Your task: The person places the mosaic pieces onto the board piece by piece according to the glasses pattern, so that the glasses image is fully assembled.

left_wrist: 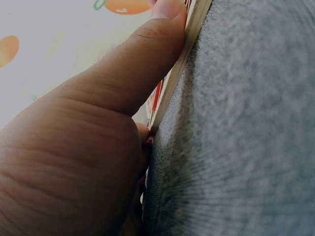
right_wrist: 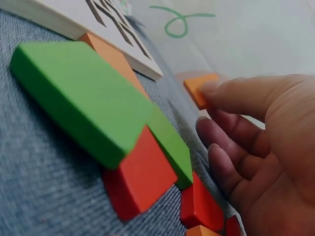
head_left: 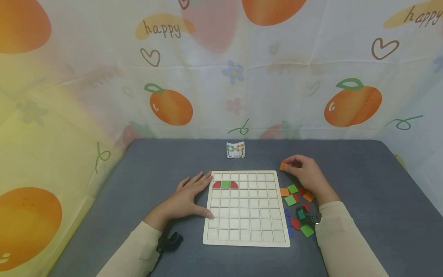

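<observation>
A wooden grid board (head_left: 238,223) lies flat on the grey table. Its second row holds a red quarter-round piece (head_left: 217,185), a green square (head_left: 225,184) and another red quarter-round (head_left: 234,185). Along the board's left edge rests my left hand (head_left: 187,198), fingers spread and thumb on the rim; the thumb (left_wrist: 142,59) also shows against the edge in the left wrist view. Beyond the board's upper right corner, my right hand (head_left: 306,173) pinches an orange square tile (right_wrist: 201,91) between thumb and fingers, held above the table in the right wrist view.
Several loose green, red, orange and blue pieces lie right of the board, among them a green tile (head_left: 307,231) and an orange tile (head_left: 284,192). A small printed pattern card (head_left: 235,150) is behind the board. A fruit-printed cloth (head_left: 277,77) hangs at the back.
</observation>
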A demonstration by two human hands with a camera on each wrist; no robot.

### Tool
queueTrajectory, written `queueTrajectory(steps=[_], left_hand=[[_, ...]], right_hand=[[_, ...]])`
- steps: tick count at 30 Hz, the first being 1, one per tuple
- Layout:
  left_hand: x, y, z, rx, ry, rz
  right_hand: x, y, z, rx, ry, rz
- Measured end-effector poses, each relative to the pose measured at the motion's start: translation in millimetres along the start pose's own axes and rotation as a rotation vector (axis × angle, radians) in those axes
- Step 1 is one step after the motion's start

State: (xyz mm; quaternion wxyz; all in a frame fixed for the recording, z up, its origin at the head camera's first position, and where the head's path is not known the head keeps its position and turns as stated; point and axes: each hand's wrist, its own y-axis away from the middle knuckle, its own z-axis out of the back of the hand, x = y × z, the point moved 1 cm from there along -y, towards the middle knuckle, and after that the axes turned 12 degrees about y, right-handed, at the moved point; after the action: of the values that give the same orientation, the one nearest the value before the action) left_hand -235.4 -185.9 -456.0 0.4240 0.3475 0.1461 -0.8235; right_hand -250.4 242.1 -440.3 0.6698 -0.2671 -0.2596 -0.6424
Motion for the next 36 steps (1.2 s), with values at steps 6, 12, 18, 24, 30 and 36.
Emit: queueTrajectory(steps=[6,12,18,24,30,36], left_hand=[[-0.5,0.1,0.2,0.001,0.003,-0.001],[-0.7,0.5,0.2,0.001,0.007,-0.003],[-0.3,0.7,0.0,0.003,0.011,-0.002],[-1.3,0.5,0.3,0.003,0.014,-0.002],[-1.8,0.6,0.5,0.003,0.011,-0.003],[-1.1,0.4,0.3,-0.001,0.009,-0.004]], right_hand=[[4.8,0.4,0.6,-0.019,-0.025,0.015],[14.9,1.9,2.0,-0.021,-0.070,0.040],[27.6,5.5,3.6,-0.010,-0.126,0.062],[39.6,6.8,1.2,0.009,-0.228,0.072],[52.9,9.1,-3.0,0.042,-0.302,0.060],[68.3,10.5,-10.4,0.048,-0.277,0.110]])
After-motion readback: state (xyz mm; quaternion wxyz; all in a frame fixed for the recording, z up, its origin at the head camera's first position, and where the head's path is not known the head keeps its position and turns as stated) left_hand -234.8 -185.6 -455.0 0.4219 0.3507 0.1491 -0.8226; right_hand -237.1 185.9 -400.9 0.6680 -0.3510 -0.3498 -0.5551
